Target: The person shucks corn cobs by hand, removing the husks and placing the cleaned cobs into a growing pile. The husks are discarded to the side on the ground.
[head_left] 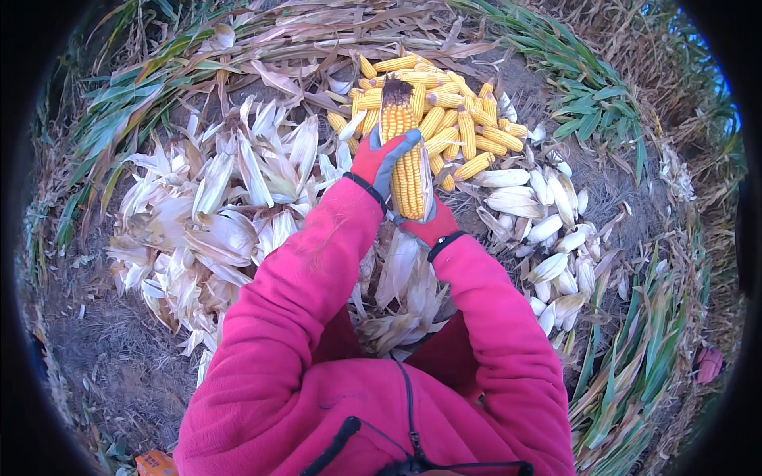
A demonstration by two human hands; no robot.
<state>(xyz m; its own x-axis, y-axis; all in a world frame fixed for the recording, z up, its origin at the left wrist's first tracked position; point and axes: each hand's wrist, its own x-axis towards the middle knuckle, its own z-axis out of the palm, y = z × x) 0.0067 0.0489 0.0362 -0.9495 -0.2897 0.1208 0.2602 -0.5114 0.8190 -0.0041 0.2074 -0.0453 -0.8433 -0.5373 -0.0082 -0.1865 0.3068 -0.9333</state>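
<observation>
A large, partly husked ear of corn (409, 186) is held up in front of me, its yellow kernels bare and dark silk at its far tip. Pale husk runs along its right side. My left hand (381, 163), in a red and grey glove, wraps round its left side with the thumb across the kernels. My right hand (431, 225), gloved the same way, closes on the near end; some of its fingers are hidden behind the ear. Just beyond lies a heap of husked yellow corn ears (468, 131).
Loose dry husks (214, 230) are piled at the left. Ears in pale husks (556, 238) lie at the right. More husk leaves (397, 293) lie between my legs. Cut green and dry stalks (317, 32) ring the bare soil. An orange object (155, 463) shows at the lower left.
</observation>
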